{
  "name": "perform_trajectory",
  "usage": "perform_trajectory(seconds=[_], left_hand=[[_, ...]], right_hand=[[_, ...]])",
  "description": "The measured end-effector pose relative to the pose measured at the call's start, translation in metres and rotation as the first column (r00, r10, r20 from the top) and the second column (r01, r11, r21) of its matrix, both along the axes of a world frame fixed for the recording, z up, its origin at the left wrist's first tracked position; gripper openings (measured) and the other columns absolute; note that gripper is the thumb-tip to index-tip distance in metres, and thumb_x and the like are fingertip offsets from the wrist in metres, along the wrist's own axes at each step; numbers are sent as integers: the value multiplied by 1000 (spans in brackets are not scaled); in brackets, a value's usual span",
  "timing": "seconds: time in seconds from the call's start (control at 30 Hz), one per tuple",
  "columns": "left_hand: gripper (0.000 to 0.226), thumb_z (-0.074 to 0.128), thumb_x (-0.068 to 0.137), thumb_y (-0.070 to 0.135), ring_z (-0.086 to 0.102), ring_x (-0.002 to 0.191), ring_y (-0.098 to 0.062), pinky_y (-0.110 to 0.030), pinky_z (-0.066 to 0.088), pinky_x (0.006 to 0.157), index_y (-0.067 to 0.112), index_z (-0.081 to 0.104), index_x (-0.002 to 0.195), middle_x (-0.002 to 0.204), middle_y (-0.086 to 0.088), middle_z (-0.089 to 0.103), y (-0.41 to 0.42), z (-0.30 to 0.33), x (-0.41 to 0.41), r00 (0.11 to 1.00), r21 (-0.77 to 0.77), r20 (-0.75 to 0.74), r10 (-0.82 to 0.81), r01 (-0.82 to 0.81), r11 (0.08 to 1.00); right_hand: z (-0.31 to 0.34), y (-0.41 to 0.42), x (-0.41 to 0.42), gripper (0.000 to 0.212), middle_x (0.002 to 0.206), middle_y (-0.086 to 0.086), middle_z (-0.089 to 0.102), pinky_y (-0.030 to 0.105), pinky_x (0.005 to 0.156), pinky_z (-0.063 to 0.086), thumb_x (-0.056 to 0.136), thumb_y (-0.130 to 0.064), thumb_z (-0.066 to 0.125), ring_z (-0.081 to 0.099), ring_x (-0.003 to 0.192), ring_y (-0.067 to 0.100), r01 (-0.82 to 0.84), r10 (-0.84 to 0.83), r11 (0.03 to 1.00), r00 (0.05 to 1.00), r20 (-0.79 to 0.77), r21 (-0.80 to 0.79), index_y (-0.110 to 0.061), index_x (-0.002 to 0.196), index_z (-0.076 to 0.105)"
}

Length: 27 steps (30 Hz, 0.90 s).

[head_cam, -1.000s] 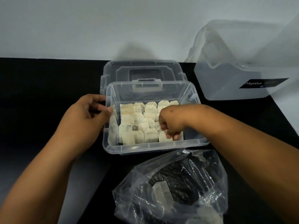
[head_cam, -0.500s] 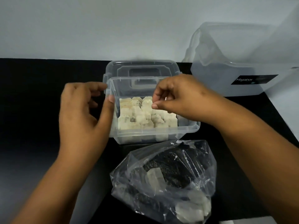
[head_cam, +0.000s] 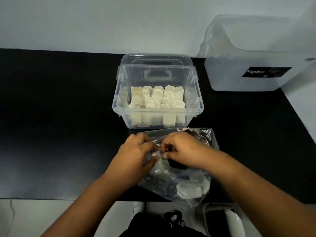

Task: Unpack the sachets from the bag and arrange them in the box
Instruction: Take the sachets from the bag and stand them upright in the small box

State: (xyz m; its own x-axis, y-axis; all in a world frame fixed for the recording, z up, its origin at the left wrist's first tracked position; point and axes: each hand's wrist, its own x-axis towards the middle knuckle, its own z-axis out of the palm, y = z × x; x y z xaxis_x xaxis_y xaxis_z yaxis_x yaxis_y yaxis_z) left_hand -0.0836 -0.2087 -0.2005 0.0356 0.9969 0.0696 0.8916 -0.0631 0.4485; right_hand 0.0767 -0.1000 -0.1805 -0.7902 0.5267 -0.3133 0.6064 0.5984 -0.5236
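Note:
A clear plastic box (head_cam: 196, 106) stands on the black table, filled with several upright white sachets (head_cam: 157, 98) in rows. In front of it lies a clear plastic bag (head_cam: 201, 139) with a few sachets (head_cam: 191, 189) still inside near its right end. My left hand (head_cam: 135, 156) grips the bag's plastic at its opening. My right hand (head_cam: 181, 151) pinches the plastic beside it, fingers curled. A pale sachet (head_cam: 156, 153) shows between the two hands; which hand holds it I cannot tell.
The box's clear lid (head_cam: 155, 61) leans behind it. A large translucent Megabox container (head_cam: 256, 65) stands at the back right. The table's front edge (head_cam: 68, 199) runs just below the bag, with a pale floor under it. A white wall rises behind.
Both hands have left the box and come down to the bag, where they now grip its plastic. The view has pulled back from the box.

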Motion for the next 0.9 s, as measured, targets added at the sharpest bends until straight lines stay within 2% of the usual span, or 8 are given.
perform_trajectory(seconds=[0.17,0.27,0.37,0.53,0.63,0.73,0.83,0.9], left_hand=[[39,65,83,43,39,102,-11,-30,42,89,29,59,119,116,9,47,-13,-7,4,997,-107,-48,53,-58,993],[41,66,83,41,41,108,-14,-27,38,90,27,59,120,120,7,48,-15,-7,9,995,-91,-65,77,-83,992],[38,66,83,39,43,109,-15,-25,35,90,26,60,118,120,6,49,-17,-7,11,994,-71,-64,93,-98,993],[32,65,86,37,48,104,-15,-25,40,89,24,62,115,113,6,53,-20,-7,11,989,-17,13,147,-147,989],[27,65,87,34,51,104,-11,-25,43,89,25,62,112,108,9,56,-20,-2,15,973,30,115,201,-205,978],[29,66,86,34,56,98,-6,-18,43,83,21,62,112,101,13,56,-16,5,23,944,25,216,249,-260,965],[28,71,83,31,60,85,-3,-9,44,69,19,59,106,92,10,62,-9,15,33,853,-55,393,343,-351,935],[24,72,83,27,63,79,-7,-13,49,67,18,58,100,87,5,65,-3,21,37,766,-114,506,397,-397,911]], right_hand=[[-20,-10,-8,35,112,0,54,35,89,47,86,-26,68,54,104,18,-42,36,993,998,52,115,-19,120,62],[-21,-12,-9,25,107,1,54,37,86,49,87,-28,66,55,100,20,-25,19,990,999,47,139,-19,110,64],[-22,-11,-6,12,95,-3,57,32,77,48,85,-27,68,57,89,18,17,-18,992,1000,5,128,-20,94,64],[-19,-9,10,8,74,-10,60,22,62,43,82,-17,72,51,61,-1,220,-223,975,970,-94,-40,-19,85,65],[-15,-10,19,16,72,-4,65,27,66,54,81,-9,74,64,65,10,378,-437,885,877,-202,-273,-19,79,62],[-10,-14,24,19,71,7,64,27,61,57,83,3,70,66,60,14,411,-630,725,721,-290,-552,-12,80,58],[-1,-20,24,17,76,12,62,21,56,57,83,8,67,67,59,13,371,-767,582,546,-336,-723,-5,84,57],[6,-24,24,15,77,13,63,22,59,58,84,9,65,67,60,14,339,-834,504,430,-346,-794,-2,86,56]])
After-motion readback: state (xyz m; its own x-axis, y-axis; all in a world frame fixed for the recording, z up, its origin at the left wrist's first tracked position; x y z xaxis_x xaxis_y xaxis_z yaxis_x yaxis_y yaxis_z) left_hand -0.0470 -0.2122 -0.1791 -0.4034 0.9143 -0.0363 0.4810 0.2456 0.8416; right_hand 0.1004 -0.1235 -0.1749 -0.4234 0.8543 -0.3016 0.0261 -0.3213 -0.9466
